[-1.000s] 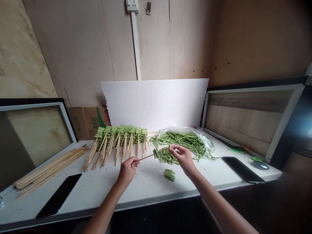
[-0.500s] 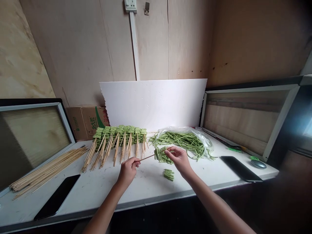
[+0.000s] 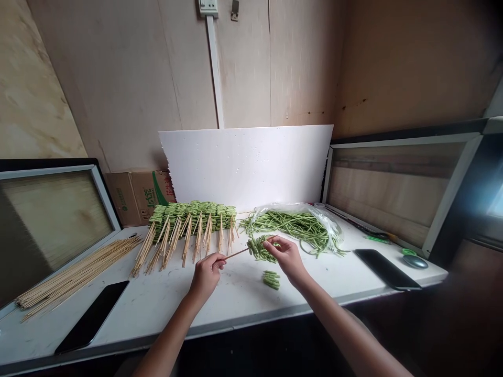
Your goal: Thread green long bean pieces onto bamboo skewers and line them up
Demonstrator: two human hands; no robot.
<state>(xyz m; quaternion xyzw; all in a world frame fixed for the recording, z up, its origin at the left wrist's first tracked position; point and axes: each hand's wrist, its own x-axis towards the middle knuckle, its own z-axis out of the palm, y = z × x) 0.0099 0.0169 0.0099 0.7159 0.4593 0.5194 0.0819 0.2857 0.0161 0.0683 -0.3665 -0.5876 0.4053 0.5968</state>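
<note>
My left hand (image 3: pixel 209 271) is closed around the bare end of a bamboo skewer (image 3: pixel 237 254), which slants up to the right. Cut green bean pieces (image 3: pixel 254 246) sit on the far part of that skewer. My right hand (image 3: pixel 285 255) pinches at the right end of these pieces, thumb and fingers together; what exactly lies between its fingertips is partly hidden. More cut pieces lie on the table behind the skewer. Nearer me is a small bundle of cut bean pieces (image 3: pixel 271 279), side by side on the white table (image 3: pixel 236 309).
Filled bean skewers (image 3: pixel 192 217) are stacked at back left, sticks toward me. Loose bamboo skewers (image 3: pixel 78 269) and a black phone (image 3: pixel 94 314) lie left. Long beans (image 3: pixel 291 225) rest in a clear bag behind my right hand. Another phone (image 3: pixel 387 268) and a mouse (image 3: pixel 415 262) lie right.
The bean pieces on the skewer have tilted slightly and shifted a little left. Both hands keep nearly the same place and grip; the whole view has moved slightly.
</note>
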